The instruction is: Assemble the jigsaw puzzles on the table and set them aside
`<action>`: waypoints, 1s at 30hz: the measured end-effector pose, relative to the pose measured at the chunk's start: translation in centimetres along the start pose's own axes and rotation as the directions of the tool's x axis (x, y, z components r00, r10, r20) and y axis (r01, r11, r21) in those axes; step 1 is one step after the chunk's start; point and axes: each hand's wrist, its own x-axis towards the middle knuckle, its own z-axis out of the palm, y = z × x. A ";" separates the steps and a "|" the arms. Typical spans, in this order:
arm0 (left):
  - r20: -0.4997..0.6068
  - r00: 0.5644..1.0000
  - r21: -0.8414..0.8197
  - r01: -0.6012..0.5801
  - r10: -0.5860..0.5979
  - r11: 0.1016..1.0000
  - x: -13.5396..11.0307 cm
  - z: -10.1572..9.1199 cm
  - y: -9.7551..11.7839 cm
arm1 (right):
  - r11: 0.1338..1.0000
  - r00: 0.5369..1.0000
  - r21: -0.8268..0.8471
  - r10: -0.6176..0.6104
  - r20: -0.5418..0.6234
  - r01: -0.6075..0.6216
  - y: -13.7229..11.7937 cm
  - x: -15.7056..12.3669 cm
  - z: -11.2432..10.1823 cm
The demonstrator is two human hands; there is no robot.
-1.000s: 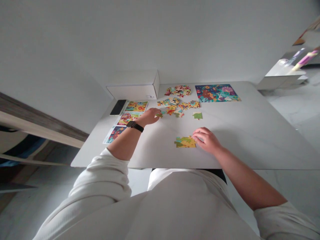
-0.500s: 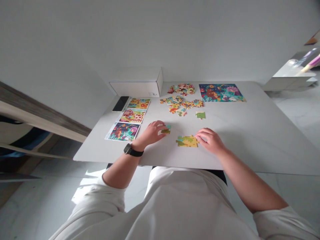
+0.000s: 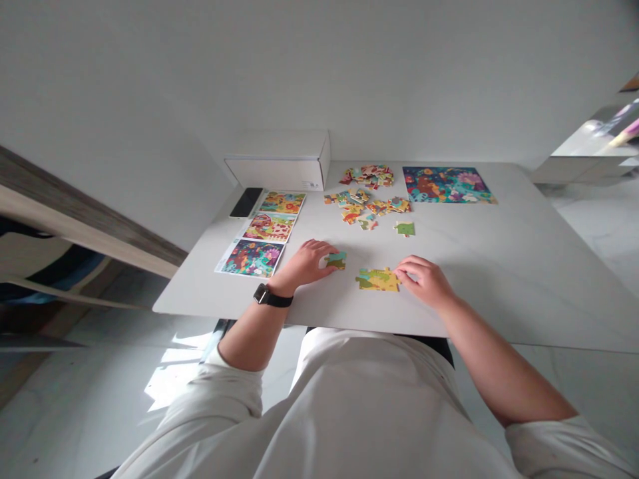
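Note:
My left hand [image 3: 310, 263], a black watch on its wrist, grips a small green and turquoise jigsaw puzzle piece [image 3: 337, 260] between thumb and fingers, low over the table. To its right lies a joined section of puzzle pieces [image 3: 378, 280], yellow and green. The thumb and fingertips of my right hand [image 3: 424, 279] are closed at the right edge of that section. A gap separates the left hand's piece from the section. A single green puzzle piece [image 3: 405, 228] lies farther back, apart from both hands.
Loose puzzle pieces lie in a middle pile [image 3: 367, 206] and a reddish back pile [image 3: 369, 175]. A finished dark-blue puzzle picture [image 3: 446, 185] is at back right. At left are three picture cards [image 3: 269, 227], a phone [image 3: 246, 202] and a white box [image 3: 277, 171] against the wall.
The view has shifted slightly, moving the table a little rightward. Slightly more of the piece in my left hand shows. Both hands keep nearly the same places on the table.

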 end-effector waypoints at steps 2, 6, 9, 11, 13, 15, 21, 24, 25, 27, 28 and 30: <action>-0.003 1.000 -0.008 -0.009 0.009 1.000 0.0 -0.1 0.1 | 1.000 1.000 -0.003 0.003 0.006 -0.003 0.1 -0.1 0.0; -0.003 0.999 -0.049 -0.035 0.035 0.998 0.1 -0.4 0.5 | 1.000 1.000 -0.004 0.014 0.027 -0.014 0.2 -0.1 0.1; 0.023 0.998 -0.093 -0.063 0.066 0.994 0.1 -0.5 1.0 | 1.000 0.999 0.006 0.016 0.031 -0.016 0.2 -0.1 0.1; 0.034 0.996 -0.116 -0.081 0.085 0.990 0.1 -0.5 1.4 | 1.000 0.999 0.015 0.018 0.033 -0.019 0.3 -0.2 0.1; 0.048 0.993 -0.131 -0.102 0.109 0.986 0.2 -0.5 1.8 | 1.000 0.999 0.019 0.021 0.040 -0.022 0.3 -0.2 0.2; 0.071 0.988 -0.139 -0.125 0.136 0.982 0.2 -0.4 2.2 | 1.000 0.999 0.016 0.022 0.048 -0.023 0.4 -0.2 0.2; 0.114 0.977 -0.102 -0.168 0.179 0.981 0.3 -0.3 3.2 | 1.000 0.998 0.013 0.012 0.062 -0.012 0.5 -0.2 0.2; 0.115 0.976 -0.055 -0.178 0.183 0.982 0.2 -0.2 3.6 | 1.000 0.998 0.009 0.009 0.060 -0.009 0.5 -0.1 0.2; 0.116 0.975 -0.044 -0.184 0.188 0.982 0.2 -0.1 3.7 | 1.000 0.998 0.008 0.009 0.060 -0.010 0.5 -0.1 0.2; 0.113 0.975 -0.035 -0.190 0.193 0.981 0.1 0.0 3.8 | 1.000 0.998 0.009 0.012 0.060 -0.012 0.4 -0.1 0.3; 0.110 0.975 -0.035 -0.192 0.195 0.981 0.1 0.0 3.9 | 1.000 0.998 0.011 0.012 0.061 -0.013 0.4 -0.1 0.3; 0.108 0.975 -0.038 -0.193 0.196 0.980 0.0 0.1 3.9 | 1.000 0.998 0.014 0.014 0.064 -0.015 0.4 -0.2 0.3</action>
